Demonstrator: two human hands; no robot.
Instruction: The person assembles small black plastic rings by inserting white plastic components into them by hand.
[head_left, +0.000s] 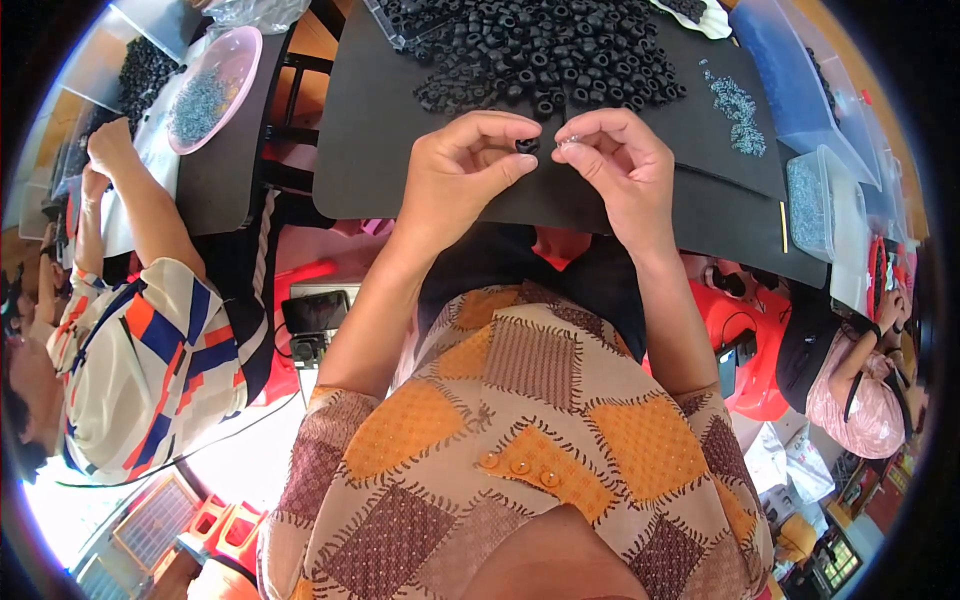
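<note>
Pinching between thumb and forefinger, left hand [455, 168] holds black part [527, 146], right hand [635, 168] clear piece [567, 140].

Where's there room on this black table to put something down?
There's bare black table left of the left hand, and a smaller patch between the right hand and the small pale-blue pieces. The far middle is crowded with heaped hollow black pieces.

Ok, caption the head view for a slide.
Left hand pinching a small black part, right hand a tiny clear piece, over a dark table bearing heaped black parts.
</note>
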